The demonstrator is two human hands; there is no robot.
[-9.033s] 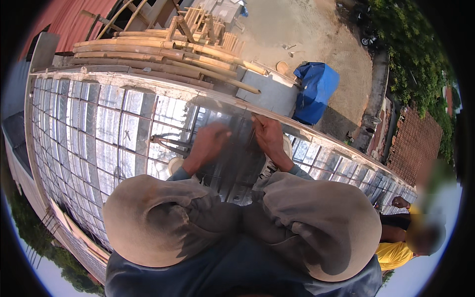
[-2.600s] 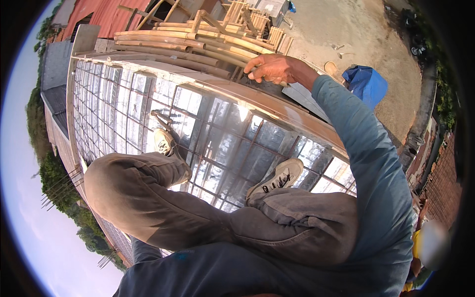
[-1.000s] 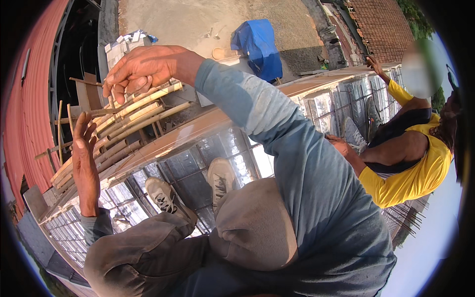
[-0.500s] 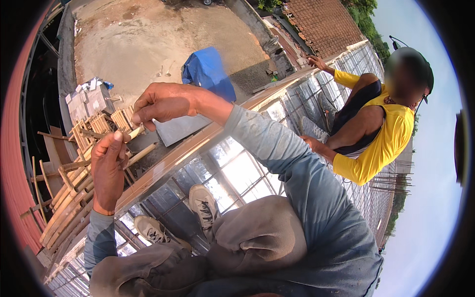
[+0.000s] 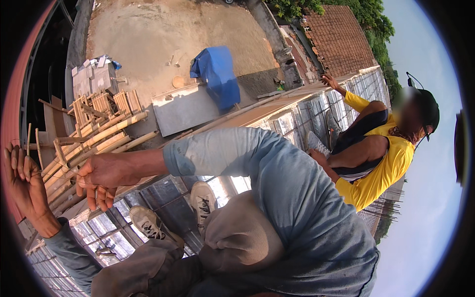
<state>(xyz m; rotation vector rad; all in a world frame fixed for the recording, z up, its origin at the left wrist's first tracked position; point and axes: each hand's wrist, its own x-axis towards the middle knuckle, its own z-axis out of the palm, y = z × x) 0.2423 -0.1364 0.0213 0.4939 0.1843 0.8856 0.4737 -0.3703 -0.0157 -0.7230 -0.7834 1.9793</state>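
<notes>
Lower and farther left than half a second ago, both my hands have swung across my body and drawn apart, where they were close together over the bamboo. My right hand [image 5: 106, 173] reaches over from the right sleeve, thumb and forefinger seemingly pinched on a thin strand [image 5: 59, 173], the other fingers hanging loosely curled. That strand, wire by the look of it, spans the gap to my left hand [image 5: 30, 185], whose fingers are bent upward near the rim of the view; whether they grip it firmly I cannot tell.

Below me, bars [image 5: 309, 116] already lie in a grid over shiny metal sheets [image 5: 163, 195], inside an edge board [image 5: 262, 116]. So, as I judge it, the laying is done in this stretch, while the strand is in the air between my hands and I see it around no bar. Which crossings are bound and which are left is too fine to make out.

My shoes [image 5: 203, 204] rest on the grid. Beyond the edge lie bamboo poles [image 5: 111, 143] and a blue tarp [image 5: 217, 76]; to my right sits a co-worker [image 5: 381, 166] in yellow sleeves.
</notes>
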